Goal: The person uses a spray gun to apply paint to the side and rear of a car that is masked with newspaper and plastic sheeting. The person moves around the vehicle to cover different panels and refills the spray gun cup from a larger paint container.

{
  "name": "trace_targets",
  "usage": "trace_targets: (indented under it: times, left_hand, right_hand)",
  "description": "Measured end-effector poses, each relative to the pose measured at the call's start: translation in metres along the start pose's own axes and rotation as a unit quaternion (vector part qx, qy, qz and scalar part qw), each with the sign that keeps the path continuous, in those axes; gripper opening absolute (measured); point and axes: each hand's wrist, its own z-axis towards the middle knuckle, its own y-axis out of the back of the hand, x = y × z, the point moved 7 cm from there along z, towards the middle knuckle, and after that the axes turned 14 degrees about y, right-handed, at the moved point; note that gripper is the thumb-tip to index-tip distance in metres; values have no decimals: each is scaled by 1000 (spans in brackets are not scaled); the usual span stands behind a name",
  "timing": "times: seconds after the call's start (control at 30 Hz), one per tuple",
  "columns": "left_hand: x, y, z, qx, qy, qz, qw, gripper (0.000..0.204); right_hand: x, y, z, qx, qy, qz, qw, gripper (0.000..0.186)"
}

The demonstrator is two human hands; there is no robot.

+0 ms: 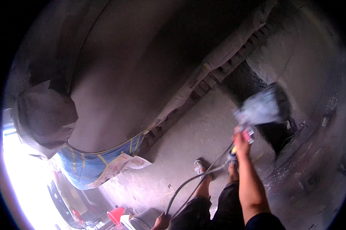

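My right hand (240, 141) is closed round a red and silver hand tool (248, 134), apparently a spray gun, with a blurred pale grey attachment (259, 107) at its top. A yellow fitting and dark hoses (184, 186) run from beneath it down toward my left. My left hand (162, 220), low at the bottom edge, is closed round the hose. Left and above is a large grey curved panel (115, 84), like a vehicle body, bordered by paper masking (222, 50) and blue plastic with yellow tape (81, 168).
My feet (199, 166) stand on concrete floor (180, 134). A dark recess (272, 136) lies beyond the tool. At the lower left are a red container (115, 214), a grey bucket (144, 218) and a vehicle (67, 197) by a bright opening. A round paper-covered part (46, 115) juts out at left.
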Motion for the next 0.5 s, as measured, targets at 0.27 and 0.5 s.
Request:
trace_targets:
  times: [0.27, 0.5]
  left_hand:
    - [-61, 43, -3, -13, 96, -126, 987, 21]
    - [-21, -7, 7, -14, -101, 149, 984, 12]
  right_hand:
    - [-32, -5, 30, -1, -75, 28, 997, 30]
    - [-41, -85, -25, 274, -20, 15, 961, 30]
